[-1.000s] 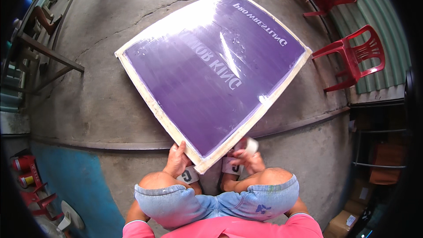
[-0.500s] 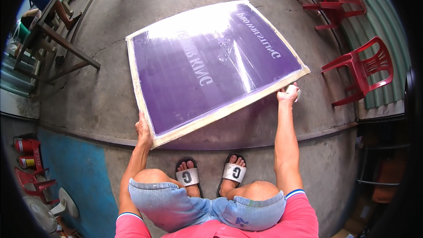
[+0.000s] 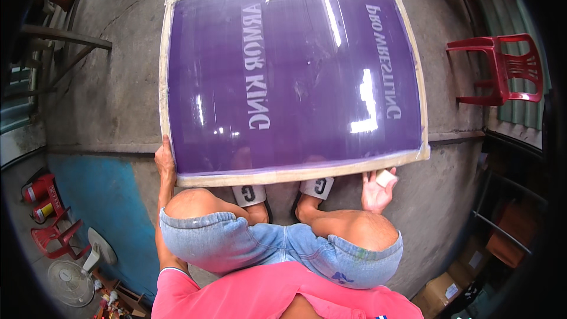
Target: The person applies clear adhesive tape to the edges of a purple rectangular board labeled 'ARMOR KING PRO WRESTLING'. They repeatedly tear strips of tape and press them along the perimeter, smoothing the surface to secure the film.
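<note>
A large silk-screen printing frame (image 3: pixel 307 77) with a glossy purple mesh and a pale tape-covered border is held up in front of my knees. Pale mirrored lettering runs across the mesh. My left hand (image 3: pixel 165 159) is closed around the near part of its left edge. At the near edge, towards the right corner, my right hand (image 3: pixel 375 195) is turned palm up, its fingertips at or under the border. A small white block (image 3: pixel 385 178) sits in that hand, against the thumb; its exact kind is unclear.
Red plastic chairs (image 3: pixel 502 71) stand at the right. Wooden table legs (image 3: pixel 65 35) are on the left. Fire extinguishers (image 3: pixel 40 201), a small red chair (image 3: pixel 54 236) and a fan (image 3: pixel 71 283) are at lower left. Cardboard boxes (image 3: pixel 440 295) lie lower right. A floor ledge (image 3: pixel 106 149) crosses behind the frame.
The frame has come nearer to me and turned so that its near edge lies almost level. My right hand has come in close to my knee, palm now up.
</note>
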Demonstrator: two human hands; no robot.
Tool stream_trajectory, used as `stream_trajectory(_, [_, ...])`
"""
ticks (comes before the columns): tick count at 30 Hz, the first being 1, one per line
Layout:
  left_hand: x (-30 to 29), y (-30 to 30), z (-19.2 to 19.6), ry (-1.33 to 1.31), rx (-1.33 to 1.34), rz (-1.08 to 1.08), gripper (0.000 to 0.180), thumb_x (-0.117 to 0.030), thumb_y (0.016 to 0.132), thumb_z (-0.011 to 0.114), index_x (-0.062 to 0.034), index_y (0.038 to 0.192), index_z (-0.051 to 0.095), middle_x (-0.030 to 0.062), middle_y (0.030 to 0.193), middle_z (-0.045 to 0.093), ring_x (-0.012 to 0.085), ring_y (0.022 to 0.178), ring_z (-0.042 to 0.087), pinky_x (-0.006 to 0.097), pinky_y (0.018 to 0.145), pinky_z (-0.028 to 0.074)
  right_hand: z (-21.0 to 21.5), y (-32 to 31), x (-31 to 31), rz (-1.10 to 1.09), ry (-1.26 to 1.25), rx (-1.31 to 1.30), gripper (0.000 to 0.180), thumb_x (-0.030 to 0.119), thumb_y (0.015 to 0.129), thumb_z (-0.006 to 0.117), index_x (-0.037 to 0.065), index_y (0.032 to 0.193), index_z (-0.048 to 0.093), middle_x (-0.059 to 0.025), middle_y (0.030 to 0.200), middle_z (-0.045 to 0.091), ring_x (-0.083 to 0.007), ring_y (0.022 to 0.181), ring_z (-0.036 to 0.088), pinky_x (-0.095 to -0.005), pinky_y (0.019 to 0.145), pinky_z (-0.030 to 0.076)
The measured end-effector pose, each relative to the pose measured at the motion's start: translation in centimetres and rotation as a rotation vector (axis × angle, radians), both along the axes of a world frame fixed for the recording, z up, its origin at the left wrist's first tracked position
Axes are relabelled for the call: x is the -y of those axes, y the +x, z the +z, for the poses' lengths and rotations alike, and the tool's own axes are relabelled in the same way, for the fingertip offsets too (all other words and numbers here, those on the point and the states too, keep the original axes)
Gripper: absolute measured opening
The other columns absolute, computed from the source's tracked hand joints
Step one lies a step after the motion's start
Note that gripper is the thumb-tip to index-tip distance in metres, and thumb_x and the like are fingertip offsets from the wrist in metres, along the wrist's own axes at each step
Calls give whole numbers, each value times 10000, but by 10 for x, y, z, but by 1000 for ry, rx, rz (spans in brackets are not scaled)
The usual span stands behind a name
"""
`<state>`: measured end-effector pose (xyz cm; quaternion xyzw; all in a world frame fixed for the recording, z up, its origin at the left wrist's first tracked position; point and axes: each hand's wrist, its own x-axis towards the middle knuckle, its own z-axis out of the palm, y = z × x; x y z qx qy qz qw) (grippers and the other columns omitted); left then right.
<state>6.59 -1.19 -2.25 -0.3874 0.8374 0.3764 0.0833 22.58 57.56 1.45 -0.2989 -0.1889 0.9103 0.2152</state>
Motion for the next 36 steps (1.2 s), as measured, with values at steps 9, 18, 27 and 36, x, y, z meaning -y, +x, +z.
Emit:
stream_trajectory(9, [25, -6, -12, -64, -43, -37, 670, -570, 991, 469, 65, 906, 666, 132, 759, 650, 216, 701, 555, 399, 685, 452, -27, 71, 22, -2, -48, 354, 437, 470, 980, 540, 236, 1349, 512, -17, 1402, 513, -349, 1373, 385, -589, 1122, 322])
stream_trajectory(18, [-3, 202, 3, 106, -99, 347, 255, -281, 998, 576, -27, 1010, 599, 100, 984, 601, 230, 900, 554, 396, 818, 440, 100, -40, -26, 403, 935, 755, 309, 191, 1016, 530, -21, 1240, 542, -121, 1092, 683, -175, 889, 685, -285, 774, 553])
stream_trajectory(27, [-58, 278, 30, 764, 189, 606, 348, -357, 1004, 528, -58, 1182, 526, 110, 1150, 569, 257, 1078, 502, 446, 946, 383, 87, -217, 56, 831, 1655, 6, 140, 19, 844, 725, -21, 967, 673, -107, 921, 693, -205, 839, 699, -300, 708, 569])
stream_trajectory(36, [-92, 187, 116, 1079, 20, 455, 487, -434, 1010, 480, -89, 1353, 452, 120, 1317, 536, 283, 1257, 450, 496, 1073, 327, 97, -259, 132, 738, 1825, -458, 202, 37, 746, 802, 11, 877, 650, -119, 1003, 679, -286, 833, 693, -357, 688, 570])
